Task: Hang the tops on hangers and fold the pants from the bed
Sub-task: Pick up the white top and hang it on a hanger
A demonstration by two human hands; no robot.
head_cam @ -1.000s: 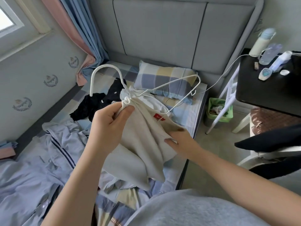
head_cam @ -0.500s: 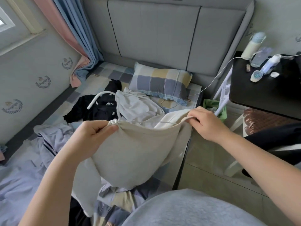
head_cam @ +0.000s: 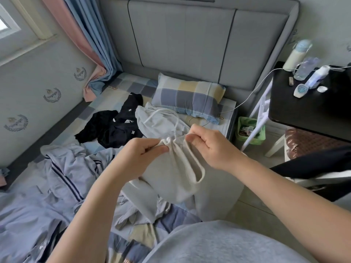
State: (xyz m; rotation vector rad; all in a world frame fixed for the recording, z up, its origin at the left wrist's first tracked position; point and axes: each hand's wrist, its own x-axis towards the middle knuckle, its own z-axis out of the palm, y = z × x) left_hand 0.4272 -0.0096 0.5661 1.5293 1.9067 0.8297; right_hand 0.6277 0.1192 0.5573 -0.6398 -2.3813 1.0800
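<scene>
Fabric decides how this step goes: the top [head_cam: 171,179] hangs in the air over the near edge of the bed [head_cam: 121,86], between the person's body and the pillow [head_cam: 188,95]. Both hands are closed on it. The left hand [head_cam: 144,154] pinches a gathered bunch of its upper edge between thumb and fingers. The right hand [head_cam: 212,147] pinches the same edge just beside it, so the two hands are almost touching. Below them the cloth falls in soft folds, and one opening shows on the right side, maybe a sleeve or an armhole. It looks like light knit cotton, soft, not slippery and not fragile, so I expect it to sag wherever nothing supports it. I judge the best places to hold are the shoulder seams or the neck edge, with a light pinch, because the middle of the cloth would only stretch. A white curve [head_cam: 177,122] behind the hands may be a hanger, but I cannot tell. Black clothes [head_cam: 114,128] and a striped blue garment [head_cam: 57,183] lie on the bed.
</scene>
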